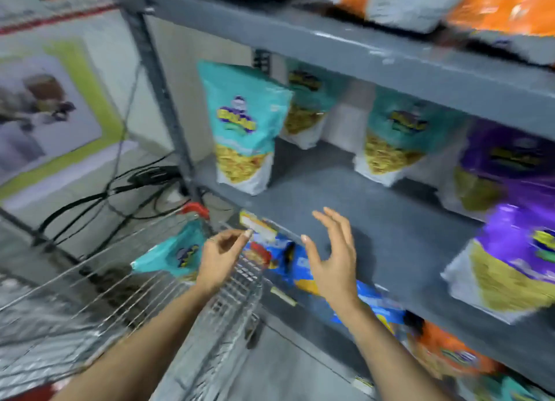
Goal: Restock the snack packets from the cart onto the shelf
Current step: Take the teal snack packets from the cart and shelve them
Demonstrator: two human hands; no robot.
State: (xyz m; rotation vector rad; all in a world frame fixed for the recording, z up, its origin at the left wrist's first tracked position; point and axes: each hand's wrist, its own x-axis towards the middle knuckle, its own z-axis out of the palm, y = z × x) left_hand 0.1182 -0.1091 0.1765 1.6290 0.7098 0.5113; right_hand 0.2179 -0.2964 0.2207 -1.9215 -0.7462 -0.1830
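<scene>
A teal snack packet (244,127) stands upright at the left end of the grey shelf (375,220). Two more teal packets (393,139) stand farther back on the same shelf. Another teal packet (174,255) lies in the wire cart (99,295) at the lower left. My left hand (220,258) hovers above the cart's corner, fingers loosely curled and holding nothing. In front of the shelf's edge my right hand (333,256) is held with fingers spread, empty. The picture is blurred by motion.
Purple packets (510,250) stand at the right of the shelf. Orange packets (495,6) fill the shelf above, and blue and orange packets (303,268) the one below. Black cables (120,190) trail on the floor by the shelf post (159,79). A poster (54,109) leans at left.
</scene>
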